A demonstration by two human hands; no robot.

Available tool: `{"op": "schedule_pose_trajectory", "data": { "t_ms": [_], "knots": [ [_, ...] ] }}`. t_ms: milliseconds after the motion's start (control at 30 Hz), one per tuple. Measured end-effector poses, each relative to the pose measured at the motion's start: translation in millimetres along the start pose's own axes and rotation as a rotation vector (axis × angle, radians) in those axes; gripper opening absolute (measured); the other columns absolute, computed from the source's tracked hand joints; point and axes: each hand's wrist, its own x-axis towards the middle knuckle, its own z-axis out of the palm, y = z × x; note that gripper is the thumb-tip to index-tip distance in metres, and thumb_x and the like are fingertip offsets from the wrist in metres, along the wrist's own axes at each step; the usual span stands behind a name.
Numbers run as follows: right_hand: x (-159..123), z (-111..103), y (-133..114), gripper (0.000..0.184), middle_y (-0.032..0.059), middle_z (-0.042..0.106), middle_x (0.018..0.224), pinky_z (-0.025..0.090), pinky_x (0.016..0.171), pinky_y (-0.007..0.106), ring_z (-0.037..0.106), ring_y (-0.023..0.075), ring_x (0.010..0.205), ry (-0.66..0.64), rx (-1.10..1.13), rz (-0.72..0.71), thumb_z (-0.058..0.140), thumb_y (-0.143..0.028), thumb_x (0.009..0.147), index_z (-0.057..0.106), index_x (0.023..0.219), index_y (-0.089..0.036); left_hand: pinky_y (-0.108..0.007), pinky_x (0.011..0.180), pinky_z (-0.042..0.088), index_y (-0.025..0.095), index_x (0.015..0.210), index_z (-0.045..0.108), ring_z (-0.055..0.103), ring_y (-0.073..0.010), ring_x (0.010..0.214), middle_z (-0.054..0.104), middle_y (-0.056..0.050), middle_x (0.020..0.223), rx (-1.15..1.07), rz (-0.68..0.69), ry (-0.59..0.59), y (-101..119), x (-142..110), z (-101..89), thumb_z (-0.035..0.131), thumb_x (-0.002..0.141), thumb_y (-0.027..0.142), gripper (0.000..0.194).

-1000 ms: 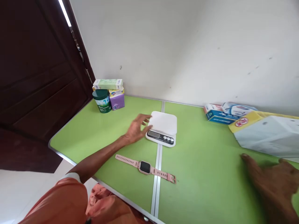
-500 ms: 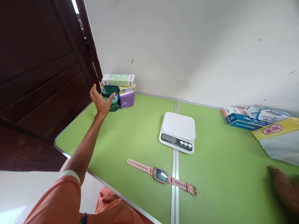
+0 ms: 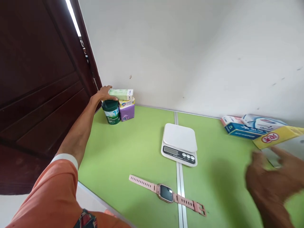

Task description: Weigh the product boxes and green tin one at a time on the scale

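My left hand reaches to the back left corner and grips the left end of a long light green and white box. Its thumb lies along the front and the fingers are behind. That box rests on a small yellow soap box, with a purple pack underneath. Just below my hand stands a dark green tub. My right hand, blurred by motion, is over the right side with thumb and fingers apart and nothing visible in it. Nearest to it is a yellow and white carton.
A white kitchen scale sits mid-table on the green table. In front of it a pink-strapped smartwatch lies flat. A blue box and a white and blue box lie against the wall. A dark door borders the left.
My left hand has gone from the scale to the back left corner and closed on the green and white box. My right hand has moved inward, toward the yellow and white carton.
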Motion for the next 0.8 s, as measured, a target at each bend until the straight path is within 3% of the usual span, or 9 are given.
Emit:
{"op": "schedule_pose_trajectory", "data": {
  "t_ms": [67, 133, 233, 333, 367, 433, 567, 667, 800],
  "knots": [
    [-5.3, 50.8, -64.4, 0.062, 0.0243, 0.079, 0.122, 0.055, 0.106, 0.071, 0.075, 0.0427, 0.114, -0.177, 0.253, -0.07, 0.057, -0.074, 0.1, 0.079, 0.126, -0.022, -0.058, 0.135, 0.034, 0.018, 0.16, 0.054, 0.042, -0.0492, 0.163, 0.05, -0.023, 0.17, -0.066, -0.018, 0.029, 0.4, -3.1, 2.4, 0.1, 0.053, 0.069, 0.128],
    [-9.8, 97.4, -141.8, 0.06, 0.0182, 0.079, 0.13, 0.057, 0.111, 0.063, 0.075, 0.0358, 0.117, -0.435, 0.514, -0.125, 0.059, -0.071, 0.102, 0.075, 0.133, -0.023, -0.058, 0.135, 0.035, 0.016, 0.163, 0.049, 0.041, -0.0493, 0.163, 0.045, -0.026, 0.173, -0.158, -0.048, 0.081, -2.5, -9.0, 4.9, 0.103, 0.05, 0.065, 0.135],
    [-12.8, 155.2, -245.8, 0.07, 0.0193, 0.067, 0.157, 0.051, 0.124, 0.061, 0.065, 0.0381, 0.143, -0.841, 0.774, -0.098, 0.062, -0.073, 0.101, 0.066, 0.152, -0.024, -0.057, 0.131, 0.042, 0.013, 0.166, 0.044, 0.048, -0.0457, 0.159, 0.046, -0.028, 0.17, -0.316, -0.076, 0.163, -13.2, -17.3, 7.4, 0.104, 0.05, 0.062, 0.14],
    [-13.1, 203.3, -308.7, 0.094, 0.0225, 0.044, 0.178, 0.036, 0.136, 0.063, 0.041, 0.0422, 0.167, -1.045, 0.755, 0.02, 0.069, -0.073, 0.096, 0.048, 0.168, -0.018, -0.052, 0.123, 0.051, 0.013, 0.157, 0.054, 0.063, -0.0395, 0.143, 0.063, -0.022, 0.155, -0.417, -0.047, 0.17, -25.3, -20.1, 8.5, 0.102, 0.053, 0.058, 0.123],
    [-13.2, 217.2, -320.6, 0.099, 0.0236, 0.04, 0.18, 0.032, 0.138, 0.064, 0.035, 0.0429, 0.17, -1.065, 0.737, 0.044, 0.072, -0.072, 0.093, 0.044, 0.17, -0.015, -0.05, 0.119, 0.054, 0.013, 0.151, 0.059, 0.066, -0.0382, 0.138, 0.068, -0.02, 0.149, -0.428, -0.038, 0.162, -28.4, -19.7, 8.8, 0.101, 0.053, 0.056, 0.115],
    [-14.1, 240.5, -334.7, 0.097, 0.0243, 0.047, 0.175, 0.035, 0.137, 0.066, 0.039, 0.0437, 0.167, -1.088, 0.757, 0.048, 0.077, -0.068, 0.09, 0.047, 0.166, -0.015, -0.048, 0.111, 0.058, 0.016, 0.14, 0.067, 0.07, -0.0363, 0.127, 0.074, -0.014, 0.136, -0.439, -0.033, 0.153, -32.9, -17.9, 9.8, 0.1, 0.052, 0.055, 0.102],
    [-19.3, 262.3, -341.6, 0.063, 0.0172, 0.071, 0.148, 0.053, 0.122, 0.066, 0.064, 0.0404, 0.143, -1.048, 0.847, -0.005, 0.077, -0.058, 0.093, 0.062, 0.144, -0.025, -0.041, 0.093, 0.061, 0.02, 0.124, 0.071, 0.073, -0.0311, 0.11, 0.077, -0.007, 0.114, -0.485, 0.008, 0.178, -33.2, -18.5, 10.0, 0.098, 0.054, 0.054, 0.082],
    [-19.5, 254.4, -336.0, 0.059, 0.0176, 0.071, 0.148, 0.053, 0.123, 0.065, 0.064, 0.0393, 0.143, -0.98, 0.846, -0.006, 0.077, -0.055, 0.095, 0.062, 0.143, -0.024, -0.039, 0.092, 0.06, 0.02, 0.119, 0.071, 0.071, -0.029, 0.107, 0.076, -0.004, 0.11, -0.476, 0.058, 0.228, -22.2, -29.3, 4.5, 0.097, 0.056, 0.05, 0.074],
    [-1.8, 212.7, -307.4, 0.067, 0.0153, 0.064, 0.16, 0.051, 0.126, 0.063, 0.061, 0.0362, 0.149, -0.922, 0.94, -0.031, 0.073, -0.06, 0.099, 0.058, 0.154, -0.026, -0.039, 0.097, 0.059, 0.022, 0.12, 0.071, 0.07, -0.0278, 0.11, 0.074, -0.004, 0.116, -0.431, 0.187, 0.324, 16.4, -52.8, -0.3, 0.095, 0.064, 0.04, 0.064]
  ]
}}
